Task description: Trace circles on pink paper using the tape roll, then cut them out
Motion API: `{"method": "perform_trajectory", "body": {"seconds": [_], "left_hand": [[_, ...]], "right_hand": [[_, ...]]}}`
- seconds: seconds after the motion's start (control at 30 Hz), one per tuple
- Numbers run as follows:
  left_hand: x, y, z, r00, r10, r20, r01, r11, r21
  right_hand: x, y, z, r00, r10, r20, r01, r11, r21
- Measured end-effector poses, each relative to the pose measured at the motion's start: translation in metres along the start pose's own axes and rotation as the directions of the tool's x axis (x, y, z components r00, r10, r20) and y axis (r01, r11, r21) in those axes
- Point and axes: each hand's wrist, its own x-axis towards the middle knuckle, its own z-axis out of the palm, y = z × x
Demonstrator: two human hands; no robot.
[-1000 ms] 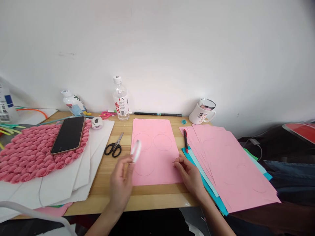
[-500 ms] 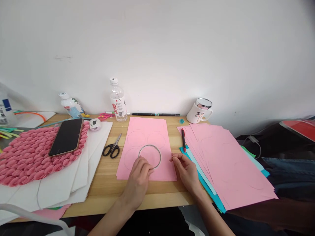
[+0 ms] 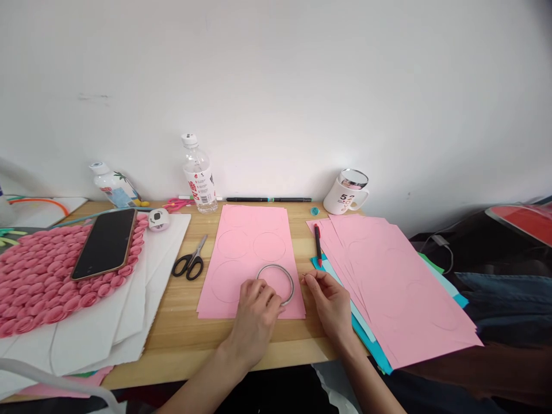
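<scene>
My left hand (image 3: 257, 310) rests on the lower part of a stack of pink paper (image 3: 248, 267), its fingers closed on the near edge of a silvery metal ring (image 3: 276, 265). The ring lies flat near the sheet's lower right corner. Several round outlines are drawn on the top sheet, one of them just left of the ring. Beside the stack's right edge, my right hand (image 3: 331, 299) is in a pinch of thumb and forefinger. A thin tip seems to stick out there, too small to name.
Left of the paper lie black-handled scissors (image 3: 190, 261), and a phone (image 3: 106, 242) on pink paper rolls (image 3: 47, 270). A water bottle (image 3: 200, 181), two dark pens (image 3: 248, 199) and a mug (image 3: 345, 195) line the wall. To the right are a red-and-black pen (image 3: 318, 244) and more pink sheets (image 3: 401, 282).
My left hand has slid the ring to the right across the pink sheet. The outline left of it is now more fully visible. My right hand keeps its pinch beside the paper.
</scene>
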Motion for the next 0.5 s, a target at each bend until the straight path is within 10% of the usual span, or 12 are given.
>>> {"method": "perform_trajectory", "body": {"seconds": [0.5], "left_hand": [[0.001, -0.002, -0.003, 0.993, -0.060, -0.099, 0.059, 0.998, -0.007]], "right_hand": [[0.022, -0.009, -0.005, 0.985, -0.114, 0.126, 0.143, 0.959, -0.243]]}}
